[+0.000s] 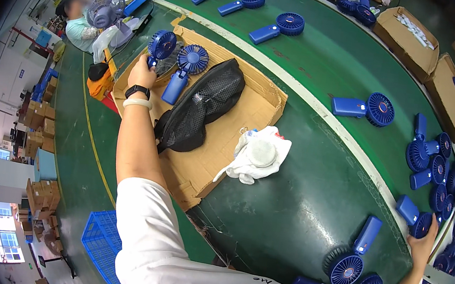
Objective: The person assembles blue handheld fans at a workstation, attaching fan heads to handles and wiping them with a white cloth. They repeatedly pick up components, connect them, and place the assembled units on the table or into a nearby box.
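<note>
Up at the left, over the cardboard tray [255,97], my left hand [142,73] is closed round a blue handheld fan [162,44]. Another blue handheld fan [175,87] lies in the tray, beside a black mesh bag [203,105]. My right hand [424,243] reaches to the far right and grips a second handheld fan [421,226] by its round head; part of the grip is hidden. Several similar fans [438,169] crowd just beyond that hand. Nearer me, more fans [346,270] lie on the dark green table.
Several handheld fans [290,23] lie spaced along a green conveyor belt [328,58]. White gloves with a round white piece [262,153] rest at the tray's edge. Cardboard boxes [407,42] stand at the far right. A co-worker [79,27] sits beyond a standing fan [106,9].
</note>
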Demonstrator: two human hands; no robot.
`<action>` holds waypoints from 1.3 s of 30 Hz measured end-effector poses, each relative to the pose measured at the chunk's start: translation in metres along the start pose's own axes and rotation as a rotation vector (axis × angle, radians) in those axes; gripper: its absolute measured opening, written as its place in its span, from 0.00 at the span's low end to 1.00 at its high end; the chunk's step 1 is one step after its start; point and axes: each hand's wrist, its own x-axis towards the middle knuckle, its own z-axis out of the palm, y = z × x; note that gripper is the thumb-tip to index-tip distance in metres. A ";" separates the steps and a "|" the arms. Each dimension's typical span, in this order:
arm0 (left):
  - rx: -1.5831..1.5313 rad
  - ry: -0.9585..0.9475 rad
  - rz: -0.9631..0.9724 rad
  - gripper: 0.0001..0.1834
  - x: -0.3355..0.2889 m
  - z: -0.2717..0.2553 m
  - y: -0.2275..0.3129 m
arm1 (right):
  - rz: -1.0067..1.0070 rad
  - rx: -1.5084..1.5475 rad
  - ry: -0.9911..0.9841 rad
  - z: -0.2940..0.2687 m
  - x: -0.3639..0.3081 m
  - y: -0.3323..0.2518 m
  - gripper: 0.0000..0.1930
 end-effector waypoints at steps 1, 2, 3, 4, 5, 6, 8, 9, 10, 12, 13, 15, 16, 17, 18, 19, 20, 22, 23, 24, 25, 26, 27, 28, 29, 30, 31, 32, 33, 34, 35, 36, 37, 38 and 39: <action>0.003 0.008 0.000 0.21 -0.001 0.000 -0.003 | 0.002 0.070 -0.001 -0.002 -0.010 -0.001 0.48; 0.005 0.016 0.002 0.21 -0.002 -0.002 -0.004 | 0.018 0.133 0.002 -0.005 -0.020 -0.004 0.48; 0.015 0.012 0.014 0.21 -0.004 -0.001 -0.004 | 0.037 0.193 0.005 -0.009 -0.029 -0.007 0.48; 0.026 -0.004 0.035 0.22 -0.004 -0.002 -0.003 | 0.058 0.255 0.010 -0.013 -0.039 -0.011 0.48; 0.037 -0.020 0.061 0.22 -0.003 -0.004 -0.001 | 0.128 0.380 0.011 -0.015 -0.048 -0.016 0.47; 0.045 -0.036 0.091 0.23 0.000 -0.006 0.004 | 0.143 0.394 0.023 -0.017 -0.054 -0.012 0.47; -0.038 -0.058 0.110 0.37 0.010 -0.004 -0.003 | 0.183 0.430 0.047 -0.016 -0.071 0.000 0.47; -0.023 -0.051 0.179 0.44 0.008 -0.007 0.018 | 0.167 0.433 0.073 -0.023 -0.079 0.003 0.47; 0.118 0.060 0.324 0.44 0.014 -0.019 0.012 | 0.147 0.350 0.116 -0.029 -0.081 -0.007 0.46; 0.139 0.323 0.211 0.36 0.017 -0.043 -0.006 | 0.121 0.309 0.129 -0.035 -0.080 -0.021 0.46; 0.000 0.379 0.253 0.29 0.007 -0.076 0.010 | 0.141 0.348 0.108 -0.041 -0.081 -0.028 0.47; -0.164 0.552 0.238 0.18 -0.016 -0.140 0.064 | 0.079 0.321 0.087 -0.048 -0.090 -0.038 0.46; -0.292 0.652 0.260 0.19 -0.051 -0.171 0.115 | 0.013 0.328 0.074 -0.047 -0.096 -0.039 0.45; -0.591 0.603 0.384 0.21 -0.091 -0.187 0.158 | 0.015 0.374 0.028 -0.046 -0.100 -0.045 0.45; -0.871 0.547 0.500 0.22 -0.137 -0.204 0.197 | 0.004 0.432 -0.024 -0.044 -0.102 -0.054 0.44; -0.939 0.338 0.516 0.28 -0.201 -0.216 0.244 | -0.033 0.455 -0.055 -0.045 -0.102 -0.065 0.43; -0.668 0.114 0.876 0.33 -0.240 -0.224 0.264 | -0.067 0.481 -0.085 -0.048 -0.102 -0.074 0.43; -0.632 -0.451 1.340 0.41 -0.307 -0.218 0.333 | -0.182 0.475 -0.072 -0.056 -0.103 -0.086 0.41; -0.531 -0.639 1.376 0.50 -0.332 -0.218 0.348 | -0.262 0.539 -0.052 -0.057 -0.096 -0.097 0.40; -0.646 -0.775 1.346 0.51 -0.356 -0.201 0.360 | -0.328 0.588 -0.029 -0.058 -0.092 -0.101 0.40; -0.667 -0.751 1.310 0.50 -0.373 -0.186 0.368 | -0.344 0.610 -0.034 -0.061 -0.087 -0.108 0.39; -0.638 -0.694 1.261 0.45 -0.384 -0.169 0.376 | -0.355 0.560 -0.028 -0.065 -0.081 -0.108 0.39; -0.700 -0.688 1.228 0.42 -0.386 -0.154 0.384 | -0.394 0.633 -0.052 -0.066 -0.075 -0.100 0.41; -0.758 -0.678 1.195 0.38 -0.384 -0.142 0.392 | -0.437 0.707 -0.073 -0.065 -0.064 -0.089 0.43; -0.957 -0.765 1.122 0.35 -0.382 -0.132 0.397 | -0.355 1.162 -0.235 -0.055 -0.048 -0.071 0.44; -1.155 -0.853 1.037 0.33 -0.382 -0.121 0.401 | -0.213 1.409 -0.343 -0.049 -0.030 -0.047 0.43; -1.350 -1.342 0.530 0.27 -0.388 -0.113 0.398 | -0.078 1.223 -0.272 -0.047 -0.009 -0.020 0.38; -1.541 -1.403 0.499 0.27 -0.387 -0.097 0.402 | -0.081 0.642 0.013 -0.045 0.010 0.006 0.34; -1.586 -1.428 0.430 0.26 -0.386 -0.093 0.409 | -0.053 0.229 0.245 -0.028 0.024 0.051 0.31; -1.623 -1.438 0.348 0.25 -0.383 -0.089 0.411 | 0.066 0.116 0.322 -0.021 0.036 0.078 0.27; -1.578 -1.364 0.275 0.26 -0.378 -0.086 0.406 | 0.207 0.082 0.314 -0.025 0.047 0.081 0.26; -1.482 -1.271 0.231 0.26 -0.377 -0.085 0.406 | 0.236 -0.071 0.429 -0.017 0.060 0.108 0.26; -1.352 -1.151 0.230 0.25 -0.373 -0.083 0.398 | 0.257 -0.073 0.439 -0.019 0.073 0.113 0.26; -1.223 -1.030 0.228 0.25 -0.369 -0.080 0.390 | 0.279 -0.075 0.449 -0.020 0.085 0.117 0.26; -1.061 -0.875 0.369 0.24 -0.365 -0.078 0.381 | 0.306 -0.046 0.420 -0.018 0.100 0.125 0.26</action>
